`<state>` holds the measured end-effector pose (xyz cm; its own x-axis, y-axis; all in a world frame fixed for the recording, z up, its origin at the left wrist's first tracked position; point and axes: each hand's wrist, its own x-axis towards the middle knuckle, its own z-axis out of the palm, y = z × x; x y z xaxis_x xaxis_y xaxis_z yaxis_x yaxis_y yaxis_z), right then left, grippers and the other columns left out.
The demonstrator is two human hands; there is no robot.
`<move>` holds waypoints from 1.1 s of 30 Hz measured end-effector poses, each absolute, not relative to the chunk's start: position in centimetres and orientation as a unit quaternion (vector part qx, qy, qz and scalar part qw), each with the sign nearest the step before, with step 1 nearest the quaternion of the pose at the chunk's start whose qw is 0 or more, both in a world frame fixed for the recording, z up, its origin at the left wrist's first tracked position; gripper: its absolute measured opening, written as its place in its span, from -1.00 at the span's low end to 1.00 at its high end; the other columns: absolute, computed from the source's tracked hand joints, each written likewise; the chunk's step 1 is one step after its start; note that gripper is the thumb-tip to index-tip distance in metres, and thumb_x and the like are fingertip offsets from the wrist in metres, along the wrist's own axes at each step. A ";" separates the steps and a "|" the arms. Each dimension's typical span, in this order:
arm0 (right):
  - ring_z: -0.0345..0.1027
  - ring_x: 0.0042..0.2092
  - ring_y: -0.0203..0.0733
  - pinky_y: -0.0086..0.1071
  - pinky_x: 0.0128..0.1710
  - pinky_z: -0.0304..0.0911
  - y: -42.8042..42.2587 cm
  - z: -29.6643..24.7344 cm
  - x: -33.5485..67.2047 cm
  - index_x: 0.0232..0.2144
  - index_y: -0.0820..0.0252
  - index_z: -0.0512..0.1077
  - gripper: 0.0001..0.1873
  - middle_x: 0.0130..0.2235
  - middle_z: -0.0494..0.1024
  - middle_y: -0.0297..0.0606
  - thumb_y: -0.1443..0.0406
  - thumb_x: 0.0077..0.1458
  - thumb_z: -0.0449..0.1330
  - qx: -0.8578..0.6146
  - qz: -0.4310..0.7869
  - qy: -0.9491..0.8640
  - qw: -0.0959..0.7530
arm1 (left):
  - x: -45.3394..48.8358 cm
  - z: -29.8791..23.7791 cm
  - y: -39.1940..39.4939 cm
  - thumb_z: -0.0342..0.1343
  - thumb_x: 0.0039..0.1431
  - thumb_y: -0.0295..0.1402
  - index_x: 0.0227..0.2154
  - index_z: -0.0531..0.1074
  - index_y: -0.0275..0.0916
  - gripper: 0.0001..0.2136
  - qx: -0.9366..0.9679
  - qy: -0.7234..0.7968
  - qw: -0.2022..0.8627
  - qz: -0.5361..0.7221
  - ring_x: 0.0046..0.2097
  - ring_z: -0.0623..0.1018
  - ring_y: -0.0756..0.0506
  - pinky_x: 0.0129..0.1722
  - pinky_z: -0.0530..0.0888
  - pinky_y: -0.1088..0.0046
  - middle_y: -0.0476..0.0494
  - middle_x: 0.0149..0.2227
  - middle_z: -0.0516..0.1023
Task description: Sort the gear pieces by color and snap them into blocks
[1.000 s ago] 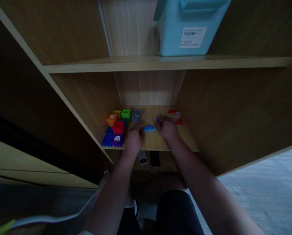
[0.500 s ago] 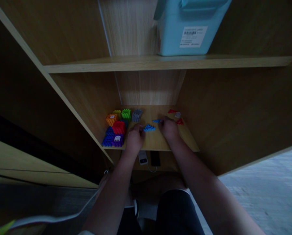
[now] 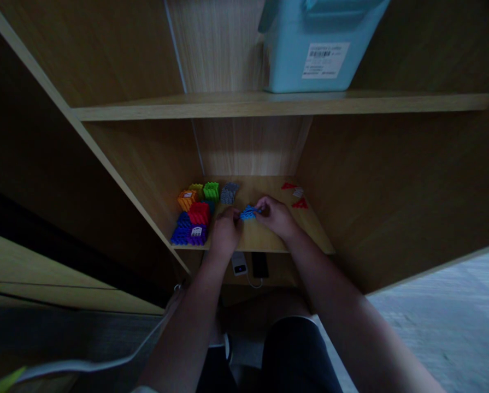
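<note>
My left hand (image 3: 225, 232) is closed on the left end of a small stack of blue triangular tiles (image 3: 248, 213) on the shelf. From the other side, my right hand (image 3: 276, 216) pinches a blue triangular tile against the stack's right end. The fingertips partly cover the pieces, and single edges are hard to make out. Left of my left hand stand stacks of toy tiles: purple (image 3: 196, 233), dark blue (image 3: 181, 234), red (image 3: 199, 213), orange (image 3: 187, 200) and green (image 3: 211, 191). A grey stack (image 3: 229, 193) leans behind them.
Red triangular tiles (image 3: 300, 203) and a small whitish piece (image 3: 298, 192) lie at the shelf's right. Cabinet walls enclose both sides. A light-blue bin (image 3: 313, 60) stands on the upper shelf (image 3: 228, 106). Beneath sit a white power bank (image 3: 239, 264) and a black phone-like slab (image 3: 260, 265).
My right hand has moved left, bringing its blue tile from apart to the blue stack. My left hand stays in place on the stack.
</note>
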<state>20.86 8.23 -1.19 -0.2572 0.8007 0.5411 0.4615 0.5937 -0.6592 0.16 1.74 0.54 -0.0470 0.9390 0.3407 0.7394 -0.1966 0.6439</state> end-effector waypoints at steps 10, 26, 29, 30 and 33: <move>0.50 -0.19 -0.13 -0.24 -0.09 0.42 8.3 -1.3 20.8 -0.27 0.04 0.47 -0.85 -0.22 0.64 -0.30 0.25 0.10 0.36 -0.399 0.201 -0.776 0.445 | 0.1 0.4 1.9 0.20 0.29 -0.55 0.01 0.56 -0.21 -0.73 0.679 0.615 0.127 0.380 -0.04 0.71 -0.19 0.08 0.59 0.28 -0.19 -0.12 0.74; 0.52 -0.15 -0.11 -0.22 -0.05 0.42 8.4 -1.5 20.8 -0.23 0.04 0.45 -0.85 -0.20 0.62 -0.29 0.30 0.13 0.31 -0.392 0.195 -0.793 0.423 | 0.1 0.5 1.7 0.19 0.30 -0.55 0.02 0.55 -0.22 -0.73 0.680 0.613 0.132 0.380 0.00 0.71 -0.23 0.10 0.60 0.23 -0.21 -0.08 0.75; 0.52 -0.12 -0.09 -0.20 -0.02 0.42 8.3 -1.4 20.9 -0.20 0.04 0.44 -0.83 -0.17 0.62 -0.27 0.27 0.15 0.33 -0.395 0.187 -0.799 0.414 | 0.1 0.6 1.7 0.20 0.31 -0.55 0.02 0.55 -0.22 -0.73 0.681 0.612 0.131 0.380 0.00 0.71 -0.24 0.09 0.59 0.23 -0.21 -0.09 0.75; 0.53 -0.09 -0.07 -0.19 0.00 0.42 8.3 -1.4 20.9 -0.18 0.04 0.44 -0.80 -0.15 0.62 -0.25 0.26 0.14 0.35 -0.397 0.178 -0.801 0.412 | 0.1 0.6 1.7 0.20 0.31 -0.55 0.02 0.55 -0.22 -0.74 0.681 0.612 0.130 0.380 0.00 0.71 -0.24 0.09 0.59 0.24 -0.21 -0.10 0.75; 0.53 -0.01 -0.01 -0.11 0.09 0.41 8.4 -1.7 20.9 -0.12 0.05 0.44 -0.67 -0.07 0.63 -0.21 0.24 0.07 0.41 -0.409 0.145 -0.808 0.398 | 0.0 0.4 1.7 0.21 0.30 -0.54 0.01 0.55 -0.20 -0.74 0.683 0.610 0.125 0.382 -0.01 0.71 -0.23 0.09 0.59 0.24 -0.20 -0.10 0.74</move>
<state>20.92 8.41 -1.69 -0.3478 0.7768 0.5250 0.5452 0.6231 -0.5608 0.04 1.71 0.43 -0.0371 0.9287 0.3690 0.7374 -0.2238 0.6373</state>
